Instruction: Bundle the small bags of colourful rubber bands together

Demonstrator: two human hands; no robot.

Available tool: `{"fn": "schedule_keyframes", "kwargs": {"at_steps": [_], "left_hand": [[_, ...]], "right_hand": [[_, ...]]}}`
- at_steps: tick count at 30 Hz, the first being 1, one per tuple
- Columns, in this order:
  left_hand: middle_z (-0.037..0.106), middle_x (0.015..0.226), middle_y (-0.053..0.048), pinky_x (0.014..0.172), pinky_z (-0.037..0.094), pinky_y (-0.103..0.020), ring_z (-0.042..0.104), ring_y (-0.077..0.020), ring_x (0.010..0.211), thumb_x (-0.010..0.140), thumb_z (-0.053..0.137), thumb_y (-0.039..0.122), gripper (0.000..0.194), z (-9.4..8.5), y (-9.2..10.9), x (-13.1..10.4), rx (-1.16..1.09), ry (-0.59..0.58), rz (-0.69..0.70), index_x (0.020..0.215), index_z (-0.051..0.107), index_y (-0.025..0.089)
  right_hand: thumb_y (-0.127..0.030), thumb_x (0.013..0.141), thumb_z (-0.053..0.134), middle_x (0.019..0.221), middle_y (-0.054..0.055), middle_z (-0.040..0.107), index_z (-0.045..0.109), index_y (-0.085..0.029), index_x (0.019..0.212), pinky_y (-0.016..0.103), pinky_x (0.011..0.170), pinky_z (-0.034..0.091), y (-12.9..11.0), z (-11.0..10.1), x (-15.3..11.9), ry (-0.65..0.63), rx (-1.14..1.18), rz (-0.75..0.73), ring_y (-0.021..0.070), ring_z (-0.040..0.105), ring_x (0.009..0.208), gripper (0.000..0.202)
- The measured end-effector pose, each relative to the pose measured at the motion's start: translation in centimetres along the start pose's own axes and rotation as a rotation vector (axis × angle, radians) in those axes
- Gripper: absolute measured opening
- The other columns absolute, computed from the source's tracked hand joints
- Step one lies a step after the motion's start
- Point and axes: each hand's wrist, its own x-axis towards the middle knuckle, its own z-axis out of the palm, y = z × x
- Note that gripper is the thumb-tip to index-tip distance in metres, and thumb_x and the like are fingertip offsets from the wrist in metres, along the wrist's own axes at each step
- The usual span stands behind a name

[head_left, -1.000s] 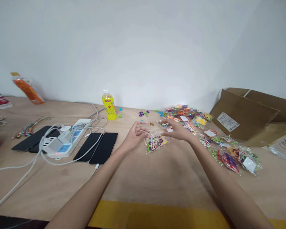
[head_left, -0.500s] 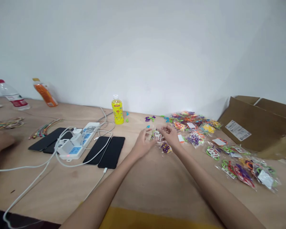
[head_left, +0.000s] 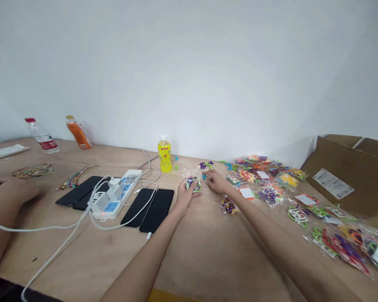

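My left hand holds a small clear plastic bag upright, with purple and green pieces in it. Just to the right of the bag, my right hand reaches over the table with its fingers apart and seems to hold nothing. A small blue piece lies by its fingertips. Beyond them, against the wall, are purple and green plastic pieces and some blue pieces. Under my right forearm rests another clear bag with purple and yellow parts.
A heap of bagged colourful parts and a cardboard box are on the right. Left of my hands are a yellow bottle, phones and a power strip with white cables. Another person's hand is far left.
My hands have separated. The left turned the bag upright and drew it leftward; the right let go and reaches toward the small pieces. The camera view shifted slightly left.
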Motion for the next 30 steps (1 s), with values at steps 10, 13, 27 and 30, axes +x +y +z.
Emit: {"fn": "schedule_keyframes", "kwargs": {"at_steps": [10, 13, 27, 30], "left_hand": [[0.066, 0.101, -0.006, 0.066, 0.064, -0.030, 0.065, -0.0174, 0.086, 0.069, 0.089, 0.045, 0.053, 0.4, -0.6, 0.0, -0.010, -0.031, 0.007, 0.105, 0.063, 0.018], [0.063, 0.100, -0.004, 0.067, 0.065, -0.031, 0.063, -0.0163, 0.086, 0.069, 0.089, 0.044, 0.052, 0.5, -0.8, 0.0, 0.007, -0.048, 0.036, 0.104, 0.061, 0.018], [0.061, 0.122, -0.008, 0.059, 0.062, -0.024, 0.063, -0.0209, 0.098, 0.077, 0.084, 0.043, 0.069, 1.6, 0.8, -1.8, 0.112, -0.230, 0.029, 0.136, 0.051, 0.028], [0.060, 0.122, -0.007, 0.056, 0.061, -0.022, 0.063, -0.0210, 0.097, 0.076, 0.085, 0.041, 0.067, 1.9, 0.8, -2.2, 0.136, -0.303, 0.023, 0.130, 0.049, 0.028]], "right_hand": [[-0.033, 0.092, 0.062, 0.083, 0.007, 0.069, 0.071, -0.017, 0.087, 0.029, 0.070, 0.046, -0.3, -3.6, -1.5, 0.000, -0.136, -0.039, 0.0177, 0.061, 0.073, 0.019], [-0.040, 0.096, 0.056, 0.085, 0.006, 0.071, 0.070, -0.019, 0.087, 0.029, 0.069, 0.048, -2.6, -5.6, -2.0, 0.091, 0.030, -0.079, 0.0184, 0.064, 0.075, 0.027], [-0.060, 0.088, 0.059, 0.073, 0.002, 0.063, 0.060, -0.020, 0.080, 0.023, 0.052, 0.049, -5.3, -7.3, -2.8, 0.201, 0.501, 0.185, 0.0147, 0.062, 0.064, 0.041], [-0.061, 0.081, 0.068, 0.073, 0.002, 0.064, 0.060, -0.019, 0.079, 0.021, 0.049, 0.048, -4.2, -7.0, -2.7, 0.199, 0.653, 0.353, 0.0123, 0.060, 0.060, 0.043]]}}
